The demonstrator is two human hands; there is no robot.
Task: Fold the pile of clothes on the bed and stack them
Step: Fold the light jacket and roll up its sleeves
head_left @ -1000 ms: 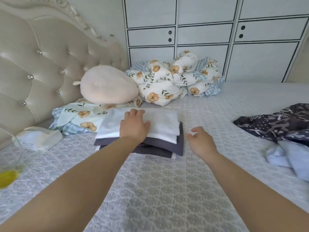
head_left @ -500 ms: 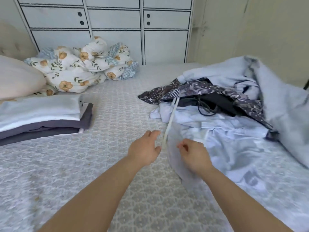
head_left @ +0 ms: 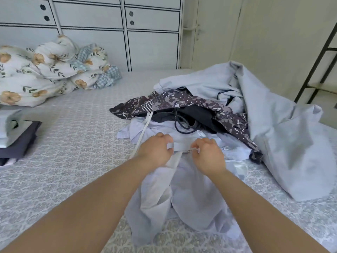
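Observation:
A pale lilac garment (head_left: pixel 184 196) lies at the near edge of the unfolded pile, hanging down toward me. My left hand (head_left: pixel 155 152) and my right hand (head_left: pixel 207 154) both grip its grey waistband, close together. A white drawstring (head_left: pixel 144 132) runs up from the left hand into the pile. Behind it lie a dark patterned garment (head_left: pixel 182 103), a black item with a cord (head_left: pixel 193 115) and a large light-blue garment (head_left: pixel 282 128). The folded stack (head_left: pixel 20 136) of white and dark grey pieces sits at the far left.
A floral duvet (head_left: pixel 49 70) is bunched at the back left against the white cabinet doors (head_left: pixel 149 50). The patterned bedspread (head_left: pixel 73 143) lies bare between stack and pile. A dark metal rack (head_left: pixel 321 57) stands at the right wall.
My view swung right from the folded stack to the loose pile. Both hands left the stack, reached the lilac garment and now grip its waistband, lifting it slightly.

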